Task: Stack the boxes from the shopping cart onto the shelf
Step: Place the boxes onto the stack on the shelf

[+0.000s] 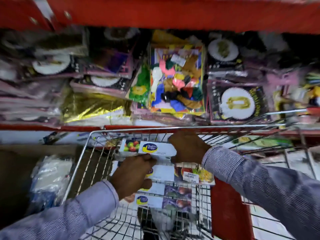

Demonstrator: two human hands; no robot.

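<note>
Your wire shopping cart (90,153) stands against the red shelf (173,13) and holds long white boxes printed with a blue-and-yellow logo and fruit pictures. Count: four boxes show clearly, one raised and three lying below; a fifth may sit under your left hand, but you cannot tell. The top box (149,148) is lifted near the cart's far rim, its long axis running left to right across the cart, fruit-printed end to the left, logo face toward you. Your left hand (133,175) pinches its near lower edge with the fingertips closed on it; your right hand (188,148) wraps its right end, fingers curled over the far side. Below it lies a second box (190,175) with a price sticker, then a third box (173,189) and a fourth box (164,201), all parallel, long axes left to right, fruit ends to the right. The shelf bay above the cart is filled with party goods: one balloon pack (176,82) at centre, gold foil packets (91,110) to the left, and number-balloon packs (237,103) to the right. Much of the shelf is motion-blurred.
</note>
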